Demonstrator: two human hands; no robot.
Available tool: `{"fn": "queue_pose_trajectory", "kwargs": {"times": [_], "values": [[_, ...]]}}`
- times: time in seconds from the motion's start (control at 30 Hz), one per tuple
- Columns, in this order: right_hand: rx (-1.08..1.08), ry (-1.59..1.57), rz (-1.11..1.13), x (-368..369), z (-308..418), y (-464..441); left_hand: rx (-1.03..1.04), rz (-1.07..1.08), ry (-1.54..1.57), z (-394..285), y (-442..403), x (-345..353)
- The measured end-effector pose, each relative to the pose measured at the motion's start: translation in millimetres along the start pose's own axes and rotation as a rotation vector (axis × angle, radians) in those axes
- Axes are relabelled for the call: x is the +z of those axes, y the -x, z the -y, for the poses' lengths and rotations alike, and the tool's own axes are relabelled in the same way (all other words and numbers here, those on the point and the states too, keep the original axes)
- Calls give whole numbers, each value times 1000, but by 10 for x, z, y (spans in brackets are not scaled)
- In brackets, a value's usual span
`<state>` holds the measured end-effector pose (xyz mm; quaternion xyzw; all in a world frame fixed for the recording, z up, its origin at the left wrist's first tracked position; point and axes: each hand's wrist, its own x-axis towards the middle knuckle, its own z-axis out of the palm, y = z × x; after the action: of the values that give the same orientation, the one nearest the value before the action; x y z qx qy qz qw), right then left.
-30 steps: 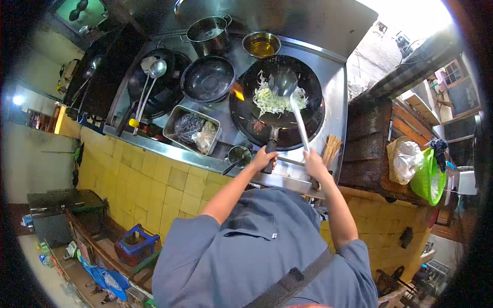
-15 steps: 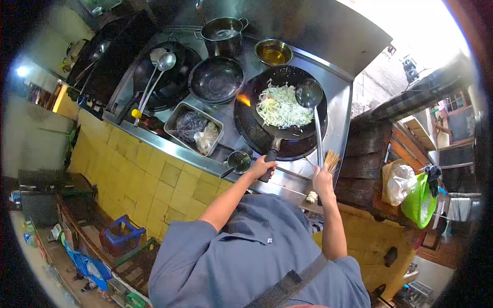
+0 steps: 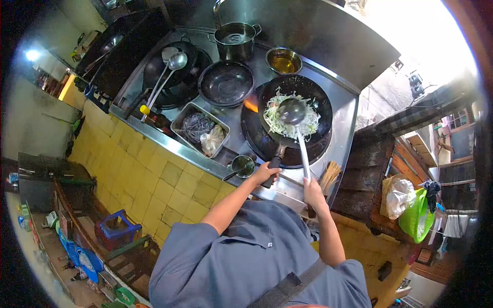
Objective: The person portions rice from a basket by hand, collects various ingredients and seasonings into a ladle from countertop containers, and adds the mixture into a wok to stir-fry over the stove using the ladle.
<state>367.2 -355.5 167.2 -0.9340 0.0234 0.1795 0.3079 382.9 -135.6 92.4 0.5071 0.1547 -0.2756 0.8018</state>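
My left hand (image 3: 266,175) is closed round the dark handle of a black wok (image 3: 321,95) over the burner. Shredded pale cabbage (image 3: 275,115) lies in the wok, with whitish bits among it. My right hand (image 3: 313,192) grips the long metal handle of a ladle (image 3: 292,111), whose round bowl rests on or just above the cabbage. An orange flame (image 3: 250,105) shows at the wok's left side. Just right of my right hand stands a bundle of thin bamboo sticks (image 3: 330,174). A small pot of dark liquid (image 3: 243,165) is left of my left hand.
A black pan (image 3: 226,84), a two-handled pot (image 3: 234,43) and a bowl of yellow oil (image 3: 284,62) stand behind. At left are a metal tray with plastic bags (image 3: 197,128), a bottle with a yellow cap (image 3: 156,121) and two more ladles (image 3: 172,64).
My right hand has moved the ladle left, from the wok's right side onto the cabbage. The wok is tilted differently, and the cabbage is bunched more closely. My left hand keeps its hold.
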Motion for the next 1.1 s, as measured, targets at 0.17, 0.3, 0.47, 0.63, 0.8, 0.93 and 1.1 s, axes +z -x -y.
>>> {"fn": "queue_pose_trajectory", "kwargs": {"times": [0.17,0.3,0.47,0.63,0.8,0.93,1.1], "values": [[-63,47,-69,89,349,-187,17,13,-3,-52,58,34],[285,-178,242,-184,821,-219,7,23,16,3,23,9],[136,98,-53,113,284,-550,11,46,38,-26,25,21],[109,63,-167,-248,193,-358,-4,24,46,-31,-6,2],[151,204,69,-405,-170,-47,-228,-75,32,-135,-7,132],[136,513,125,-1284,642,641,-283,159,624,-581,703,914],[-125,525,114,-1528,819,845,-342,155,298,-1001,892,814]]}}
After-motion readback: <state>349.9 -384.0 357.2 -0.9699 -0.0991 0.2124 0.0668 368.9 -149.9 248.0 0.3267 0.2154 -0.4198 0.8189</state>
